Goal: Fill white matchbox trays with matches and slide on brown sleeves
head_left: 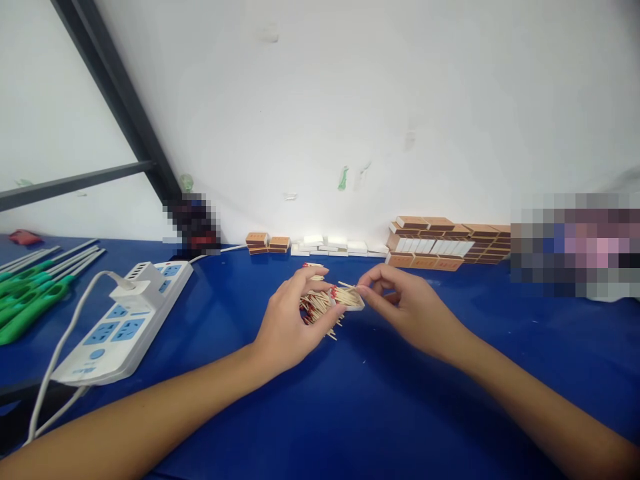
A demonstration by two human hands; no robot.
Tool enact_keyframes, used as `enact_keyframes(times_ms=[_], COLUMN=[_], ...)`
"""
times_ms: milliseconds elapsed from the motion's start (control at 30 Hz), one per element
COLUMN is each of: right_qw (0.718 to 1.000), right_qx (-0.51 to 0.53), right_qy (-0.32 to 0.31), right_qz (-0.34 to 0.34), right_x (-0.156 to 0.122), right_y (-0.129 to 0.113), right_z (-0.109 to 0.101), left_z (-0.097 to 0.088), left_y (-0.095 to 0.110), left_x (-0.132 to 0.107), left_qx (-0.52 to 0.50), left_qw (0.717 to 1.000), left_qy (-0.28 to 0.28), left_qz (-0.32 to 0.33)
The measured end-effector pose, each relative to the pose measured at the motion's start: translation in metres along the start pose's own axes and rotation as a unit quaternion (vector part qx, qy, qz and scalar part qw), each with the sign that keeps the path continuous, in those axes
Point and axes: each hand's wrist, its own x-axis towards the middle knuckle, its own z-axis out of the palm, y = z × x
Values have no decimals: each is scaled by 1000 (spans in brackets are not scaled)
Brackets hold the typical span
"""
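Note:
My left hand (293,319) is closed around one end of a small white matchbox tray (356,307), its thumb along the near side. Red-headed matches (344,295) lie in the tray, heads to the left. At the tray's right end my right hand (407,308) pinches a match (347,285) by its plain end, thumb against forefinger. Under and behind my left hand is a loose pile of matches (316,308) on the blue table (350,413), partly hidden by the fingers.
Along the wall stand brown matchboxes (257,239), several white trays (345,246) and a large stack of matchboxes (425,261). At left lie a white power strip (113,343) with a cable and green-handled tools (37,307). A dark metal frame (117,100) rises behind them.

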Motion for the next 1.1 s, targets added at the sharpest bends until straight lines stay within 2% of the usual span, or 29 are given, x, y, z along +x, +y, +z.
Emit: enact_keyframes(times_ms=[133,333,633,900,1100], right_qw=[999,1000,992,979,990], right_qx=[15,-1,77,181,119], right_qy=[28,4,103,52,56], right_qz=[-11,0,11,75,45], right_x=[-2,-6,-4,-6,-5], right_y=[-3,-11,-9,-15,-11], right_z=[1,-2,5,8,11], left_z=[1,0,0,1,1], left_y=[0,-1,1,-1,1], left_x=[-1,-2,-2,-1,-1], left_qx=[-9,-3,-5,-15,-24], left_qw=[1000,999,999,1000,999], left_qy=[-6,-33,-26,4,36], left_qz=[11,39,43,26,21])
